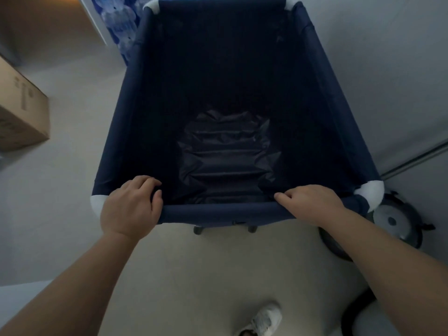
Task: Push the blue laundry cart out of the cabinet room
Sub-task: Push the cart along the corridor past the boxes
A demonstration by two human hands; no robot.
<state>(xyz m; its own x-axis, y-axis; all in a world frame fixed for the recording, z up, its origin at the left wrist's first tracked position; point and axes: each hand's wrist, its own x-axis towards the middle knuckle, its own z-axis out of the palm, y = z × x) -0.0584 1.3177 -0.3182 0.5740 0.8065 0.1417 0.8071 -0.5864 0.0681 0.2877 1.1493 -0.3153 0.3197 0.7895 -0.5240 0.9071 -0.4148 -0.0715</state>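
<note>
From my feed I can't read any text here. The cardboard box (21, 110) at the left edge carries faint printed marks on its side, but they are too blurred and small for me to make out a single word or number

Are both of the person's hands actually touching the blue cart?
Touching. The head view shows the left hand wrapped over the near rail of the blue laundry cart, and the right hand curled over the same rail.
</note>
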